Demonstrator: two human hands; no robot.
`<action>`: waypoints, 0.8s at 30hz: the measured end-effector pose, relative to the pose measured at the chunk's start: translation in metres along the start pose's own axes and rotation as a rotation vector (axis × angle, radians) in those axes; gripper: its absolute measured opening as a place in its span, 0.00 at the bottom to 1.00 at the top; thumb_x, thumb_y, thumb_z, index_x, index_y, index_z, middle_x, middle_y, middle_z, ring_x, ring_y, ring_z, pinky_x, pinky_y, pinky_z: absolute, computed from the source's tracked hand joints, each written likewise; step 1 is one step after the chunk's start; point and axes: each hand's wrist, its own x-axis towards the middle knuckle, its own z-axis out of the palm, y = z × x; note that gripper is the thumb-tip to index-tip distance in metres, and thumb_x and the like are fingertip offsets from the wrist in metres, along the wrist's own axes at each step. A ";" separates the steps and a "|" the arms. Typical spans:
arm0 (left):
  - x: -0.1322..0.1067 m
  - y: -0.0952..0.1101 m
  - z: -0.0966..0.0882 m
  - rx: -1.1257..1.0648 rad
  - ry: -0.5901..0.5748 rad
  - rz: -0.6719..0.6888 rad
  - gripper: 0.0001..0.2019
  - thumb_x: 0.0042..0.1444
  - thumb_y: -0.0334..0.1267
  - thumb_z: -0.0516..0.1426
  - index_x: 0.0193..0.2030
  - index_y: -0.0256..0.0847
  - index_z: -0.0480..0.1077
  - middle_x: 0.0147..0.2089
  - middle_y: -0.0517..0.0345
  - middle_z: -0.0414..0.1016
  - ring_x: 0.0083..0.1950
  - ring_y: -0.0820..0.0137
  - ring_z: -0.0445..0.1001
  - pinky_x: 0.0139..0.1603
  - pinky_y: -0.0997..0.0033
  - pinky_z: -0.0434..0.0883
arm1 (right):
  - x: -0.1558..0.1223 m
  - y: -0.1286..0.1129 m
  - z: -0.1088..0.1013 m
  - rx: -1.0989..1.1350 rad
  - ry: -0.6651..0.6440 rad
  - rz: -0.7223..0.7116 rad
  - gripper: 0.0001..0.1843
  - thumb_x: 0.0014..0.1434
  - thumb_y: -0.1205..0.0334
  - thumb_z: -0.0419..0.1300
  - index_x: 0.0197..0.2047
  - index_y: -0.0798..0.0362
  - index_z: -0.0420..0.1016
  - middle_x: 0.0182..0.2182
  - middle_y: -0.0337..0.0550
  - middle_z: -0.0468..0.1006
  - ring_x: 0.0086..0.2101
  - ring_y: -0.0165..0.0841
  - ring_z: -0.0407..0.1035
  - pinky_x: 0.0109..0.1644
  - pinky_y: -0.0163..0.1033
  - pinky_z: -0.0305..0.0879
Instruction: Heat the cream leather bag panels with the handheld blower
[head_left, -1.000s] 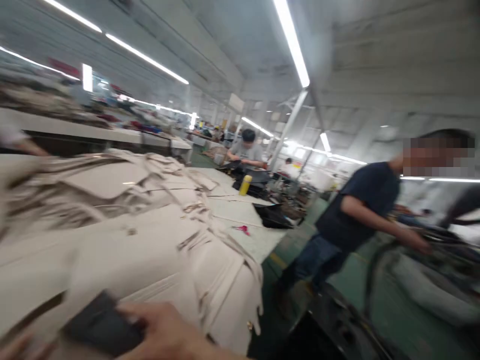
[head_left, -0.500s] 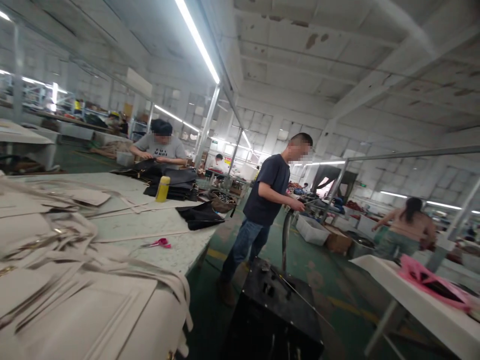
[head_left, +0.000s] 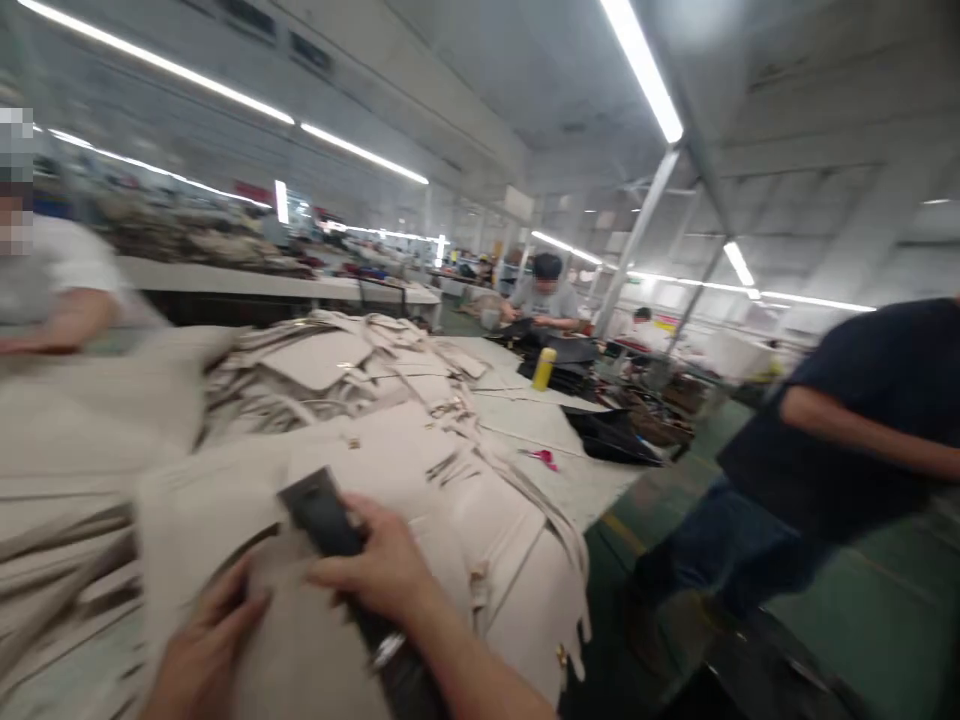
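Note:
In my right hand (head_left: 386, 560) is a long black flat object (head_left: 326, 515) with a square end and a shiny metal part lower down; blur hides its exact kind. Its thumb and fingers are closed around it. My left hand (head_left: 206, 630) is lower left, fingers curled at the edge of a beige leather-like panel (head_left: 300, 620), thumb and fingers pinching it. That panel lies in front of me, between both hands. Beneath and beyond it spreads a heap of beige bag pieces (head_left: 405, 440) with straps and small gold-coloured fittings.
Pink-handled scissors (head_left: 545, 459) and a yellow bottle (head_left: 544, 369) stand or lie on the pale table (head_left: 517, 415). Black bag pieces (head_left: 611, 435) sit at its right edge. A person in dark clothes (head_left: 862, 420) is close on the right; another person's arm (head_left: 71, 320) shows at left.
My view has swung left and down. Both my hands have come into sight with the black object and beige panel. The person in dark clothes now appears nearer, at the right edge.

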 end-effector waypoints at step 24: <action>-0.019 0.002 -0.034 -0.174 -0.119 -0.025 0.29 0.43 0.41 0.65 0.54 0.39 0.65 0.48 0.52 0.74 0.47 0.61 0.73 0.42 0.69 0.72 | -0.053 0.048 -0.069 -0.026 0.168 0.201 0.38 0.50 0.62 0.57 0.63 0.57 0.52 0.16 0.30 0.67 0.14 0.27 0.62 0.15 0.30 0.61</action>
